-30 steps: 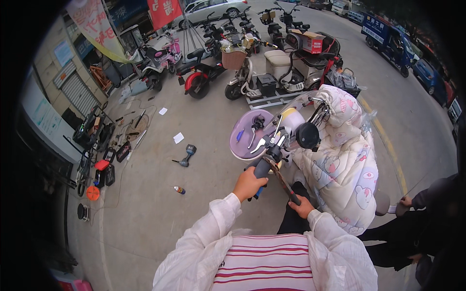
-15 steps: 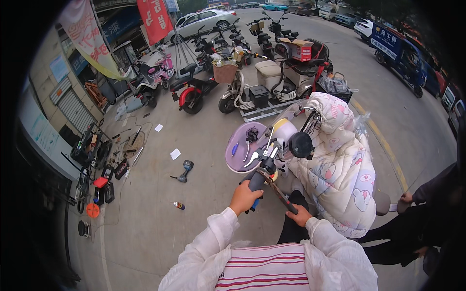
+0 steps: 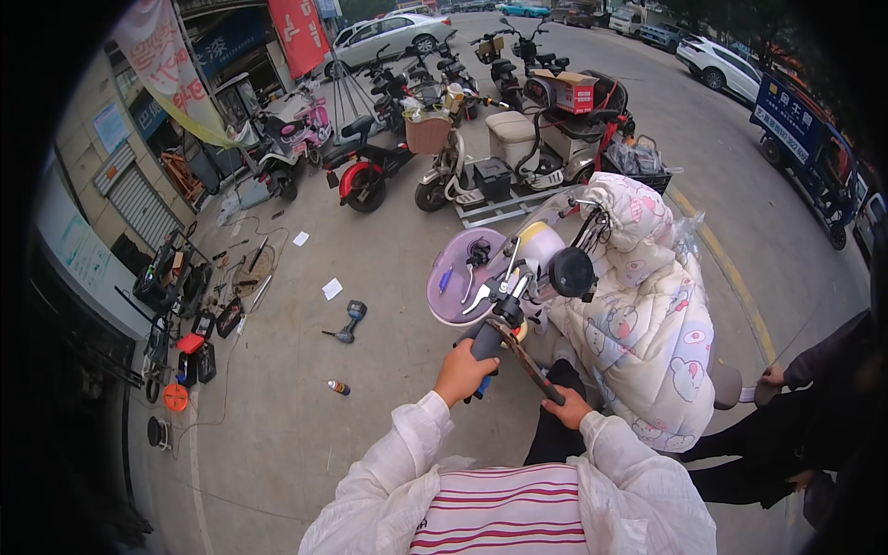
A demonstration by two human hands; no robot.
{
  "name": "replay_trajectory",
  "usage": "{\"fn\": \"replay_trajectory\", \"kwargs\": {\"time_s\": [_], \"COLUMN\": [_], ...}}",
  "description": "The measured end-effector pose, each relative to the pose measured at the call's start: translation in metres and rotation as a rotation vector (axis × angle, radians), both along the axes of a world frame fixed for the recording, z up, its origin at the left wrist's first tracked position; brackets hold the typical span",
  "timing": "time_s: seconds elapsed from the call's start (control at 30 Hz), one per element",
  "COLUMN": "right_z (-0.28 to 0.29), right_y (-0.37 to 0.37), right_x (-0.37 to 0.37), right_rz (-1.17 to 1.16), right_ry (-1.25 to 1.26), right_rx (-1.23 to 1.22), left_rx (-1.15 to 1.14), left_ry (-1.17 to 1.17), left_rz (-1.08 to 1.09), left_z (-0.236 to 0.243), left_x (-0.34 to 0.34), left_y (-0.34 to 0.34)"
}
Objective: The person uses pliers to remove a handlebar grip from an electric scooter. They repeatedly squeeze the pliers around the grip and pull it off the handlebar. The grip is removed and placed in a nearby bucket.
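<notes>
Grey concrete paving (image 3: pixel 277 444) carries a cordless drill (image 3: pixel 351 319), a small can (image 3: pixel 339 388) and 2 white papers (image 3: pixel 332 289).

White lettering (image 3: pixel 784 118) on red banner (image 3: pixel 297 37), blue truck (image 3: pixel 801 143)

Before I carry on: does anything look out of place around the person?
Yes: the drill and can lie on open ground left of the left hand, apart from the black cases, so they look stray. A paper near the drill looks like litter. No spill shows.
</notes>
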State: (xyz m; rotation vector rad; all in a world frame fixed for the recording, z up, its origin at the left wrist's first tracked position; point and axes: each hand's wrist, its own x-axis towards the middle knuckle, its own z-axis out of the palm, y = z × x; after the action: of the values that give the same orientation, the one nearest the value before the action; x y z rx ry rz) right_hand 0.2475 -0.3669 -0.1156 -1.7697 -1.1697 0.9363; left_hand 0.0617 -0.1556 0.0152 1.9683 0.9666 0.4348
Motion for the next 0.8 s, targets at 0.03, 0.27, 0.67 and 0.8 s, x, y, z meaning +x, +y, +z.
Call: {"fn": "replay_trajectory", "kwargs": {"time_s": [0.03, 0.27, 0.67, 0.8], "right_z": [0.001, 0.002, -0.001, -0.005], "right_y": [0.0, 0.0, 0.0, -0.001], "right_x": [0.0, 0.001, 0.0, 0.001], "right_rz": [-0.003, 0.006, 0.004, 0.008], "right_ry": [0.004, 0.004, -0.001, -0.001], "right_rx": [-0.004, -0.014, -0.008, 0.008], "left_rx": [-0.004, -0.082, -0.079, -0.081], "left_ry": [0.0, 0.029, 0.038, 0.041], "left_rz": [0.0, -0.021, -0.02, -0.03], "left_z": [0.0, 0.007, 0.006, 0.01], "left_x": [0.0, 0.0, -0.001, 0.0], "left_y": [0.0, 0.0, 0.0, 0.0]}}
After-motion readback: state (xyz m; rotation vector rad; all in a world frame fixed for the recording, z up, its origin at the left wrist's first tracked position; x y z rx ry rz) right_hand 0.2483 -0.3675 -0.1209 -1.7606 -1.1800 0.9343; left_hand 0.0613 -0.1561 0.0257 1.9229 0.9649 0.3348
